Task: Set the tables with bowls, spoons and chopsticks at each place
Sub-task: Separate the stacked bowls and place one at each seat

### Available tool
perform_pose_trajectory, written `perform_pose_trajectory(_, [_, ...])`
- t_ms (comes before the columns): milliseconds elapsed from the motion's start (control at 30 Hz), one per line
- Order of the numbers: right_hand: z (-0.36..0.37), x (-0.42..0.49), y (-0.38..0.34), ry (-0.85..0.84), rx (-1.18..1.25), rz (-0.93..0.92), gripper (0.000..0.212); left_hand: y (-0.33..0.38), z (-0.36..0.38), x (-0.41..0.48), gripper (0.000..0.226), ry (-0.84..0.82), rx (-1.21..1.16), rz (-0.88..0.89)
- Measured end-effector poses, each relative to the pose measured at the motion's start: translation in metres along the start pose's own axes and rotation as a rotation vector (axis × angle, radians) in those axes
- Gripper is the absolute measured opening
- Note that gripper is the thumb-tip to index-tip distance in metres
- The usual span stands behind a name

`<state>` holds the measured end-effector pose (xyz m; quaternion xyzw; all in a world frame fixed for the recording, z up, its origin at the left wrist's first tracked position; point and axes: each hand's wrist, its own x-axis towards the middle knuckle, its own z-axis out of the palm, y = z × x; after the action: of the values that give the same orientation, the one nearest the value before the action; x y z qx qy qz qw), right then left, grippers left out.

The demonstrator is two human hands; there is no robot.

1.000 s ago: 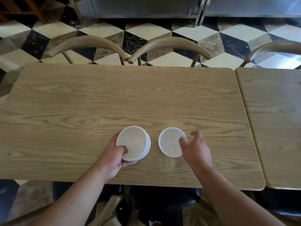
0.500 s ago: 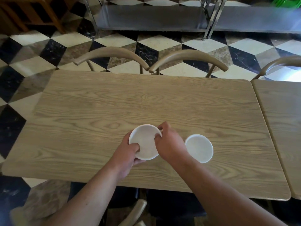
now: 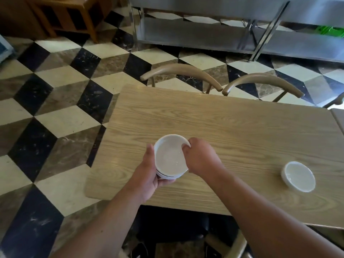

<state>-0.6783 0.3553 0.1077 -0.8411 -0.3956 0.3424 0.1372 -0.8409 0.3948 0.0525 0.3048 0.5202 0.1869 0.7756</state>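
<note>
The left hand (image 3: 149, 174) cups a small stack of white bowls (image 3: 170, 158) from below and its left side, just above the wooden table (image 3: 232, 127). The right hand (image 3: 200, 157) pinches the right rim of the top bowl, fingertips hooked inside. A single white bowl (image 3: 298, 175) sits on the table well to the right of both hands

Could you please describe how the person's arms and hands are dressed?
Both forearms are bare, with no sleeves in view. The left hand and right hand wear no gloves; no rings, watch or bracelet show on either wrist.
</note>
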Motion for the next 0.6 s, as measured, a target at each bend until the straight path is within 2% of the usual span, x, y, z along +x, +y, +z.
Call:
perform_pose_trajectory(167, [0.021, -0.004, -0.035, -0.023, 0.069, 0.043, 0.033, 0.015, -0.043, 0.000, 0.084, -0.041, 0.015, -0.023])
perform_pose_trajectory(333, [0.028, -0.003, -0.038, -0.057, 0.202, 0.114, 0.030, 0.016, -0.061, 0.005, 0.044, -0.063, 0.040, -0.048])
perform_pose_trajectory(400, [0.029, -0.001, -0.035, -0.073, 0.281, 0.143, 0.027, 0.012, -0.066, 0.009, 0.035, -0.075, 0.070, -0.059])
perform_pose_trajectory(500, [0.030, 0.000, -0.030, -0.106, 0.408, 0.157, 0.024, 0.003, -0.071, 0.017, 0.048, -0.057, 0.065, -0.075])
perform_pose_trajectory(600, [0.030, 0.003, -0.022, -0.110, 0.436, 0.144, 0.027, -0.002, -0.071, 0.022, 0.063, 0.026, 0.068, -0.070])
